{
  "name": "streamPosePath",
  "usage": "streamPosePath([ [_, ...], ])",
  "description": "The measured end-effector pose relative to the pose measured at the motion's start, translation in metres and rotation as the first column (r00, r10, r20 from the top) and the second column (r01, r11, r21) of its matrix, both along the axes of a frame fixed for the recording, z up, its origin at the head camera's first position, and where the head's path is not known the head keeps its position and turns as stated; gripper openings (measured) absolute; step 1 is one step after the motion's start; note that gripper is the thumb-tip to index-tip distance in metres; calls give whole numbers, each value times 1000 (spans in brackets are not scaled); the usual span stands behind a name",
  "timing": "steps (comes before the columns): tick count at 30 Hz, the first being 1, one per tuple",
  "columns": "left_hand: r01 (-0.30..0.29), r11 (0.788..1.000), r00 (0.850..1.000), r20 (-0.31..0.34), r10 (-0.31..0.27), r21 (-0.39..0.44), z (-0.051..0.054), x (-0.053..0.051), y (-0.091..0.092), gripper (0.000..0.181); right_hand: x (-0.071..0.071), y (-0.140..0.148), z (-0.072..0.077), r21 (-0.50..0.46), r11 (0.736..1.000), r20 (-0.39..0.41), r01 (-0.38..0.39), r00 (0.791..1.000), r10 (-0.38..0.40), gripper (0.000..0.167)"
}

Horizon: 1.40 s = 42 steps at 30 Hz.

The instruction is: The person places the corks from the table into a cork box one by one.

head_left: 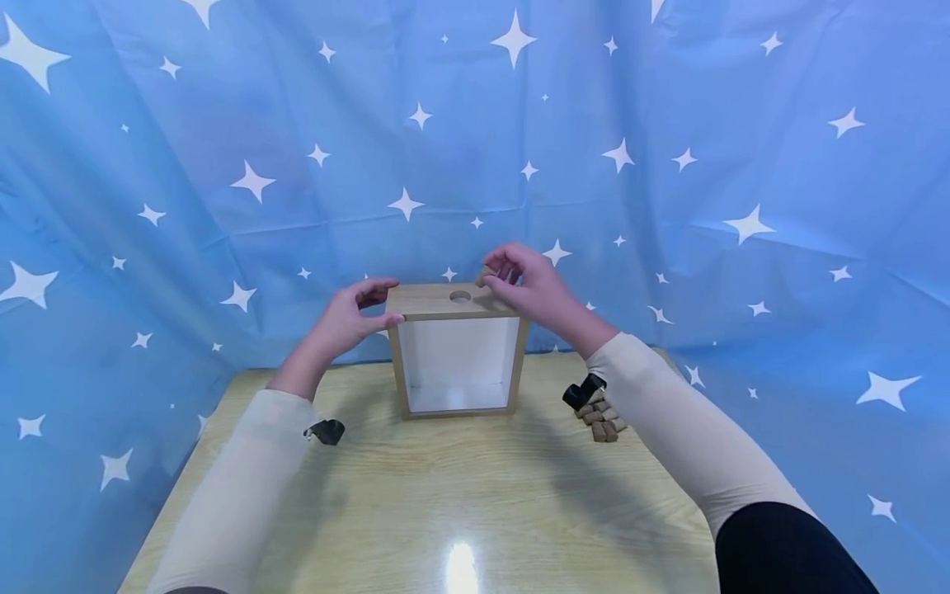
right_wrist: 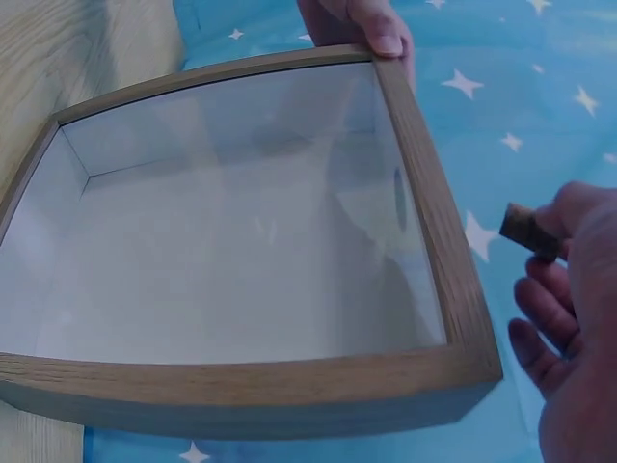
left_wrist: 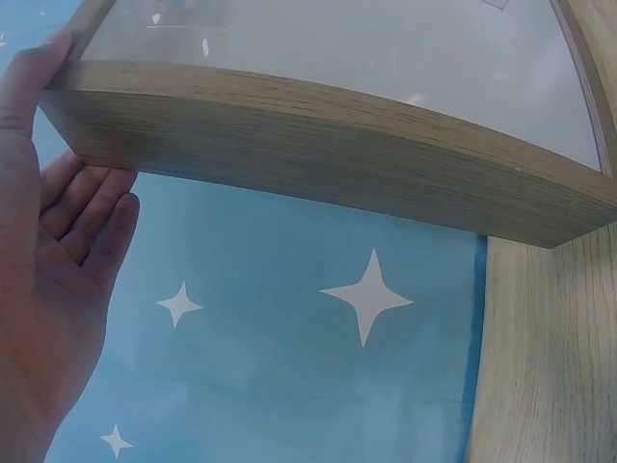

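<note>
A wooden shadow box (head_left: 451, 304) with a clear front and white back stands upright on the table, a round hole (head_left: 460, 296) in its top. My left hand (head_left: 349, 318) grips the box's top left corner, thumb at the front edge and fingers at the back. Between thumb and fingertips, my right hand (head_left: 529, 285) pinches a cork (head_left: 484, 275) just above the top, right of the hole. The right wrist view shows that cork (right_wrist: 526, 231) apart from the frame. Through the front, no corks are visible inside the box.
Several corks (head_left: 604, 421) lie in a pile on the table (head_left: 401, 495), right of the box and partly hidden by the right sleeve and its wrist camera (head_left: 583, 392). A blue curtain (head_left: 356, 115) with white stars hangs behind and at the sides.
</note>
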<state>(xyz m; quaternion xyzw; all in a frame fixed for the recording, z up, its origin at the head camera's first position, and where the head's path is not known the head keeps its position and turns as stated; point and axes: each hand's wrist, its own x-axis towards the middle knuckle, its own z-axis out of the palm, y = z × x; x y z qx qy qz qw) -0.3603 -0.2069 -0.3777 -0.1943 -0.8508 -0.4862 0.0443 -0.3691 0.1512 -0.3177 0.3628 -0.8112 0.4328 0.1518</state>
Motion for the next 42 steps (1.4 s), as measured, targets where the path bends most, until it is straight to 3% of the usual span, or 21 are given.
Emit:
streamPosePath([
  [13,-14,1000,1000,-3,14,-5,1,2,1,76,-12,-26,-4,79,996,91,-38,995,31,20],
  [20,-21,1000,1000,-13,21,10,2,3,0,74,-13,-29,-4,68,996,120,-63,991,54,20],
  [42,0,999,1000,4,0,32,-1,1,1,76,-11,-27,-3,203,976,102,-76,993,56,25],
])
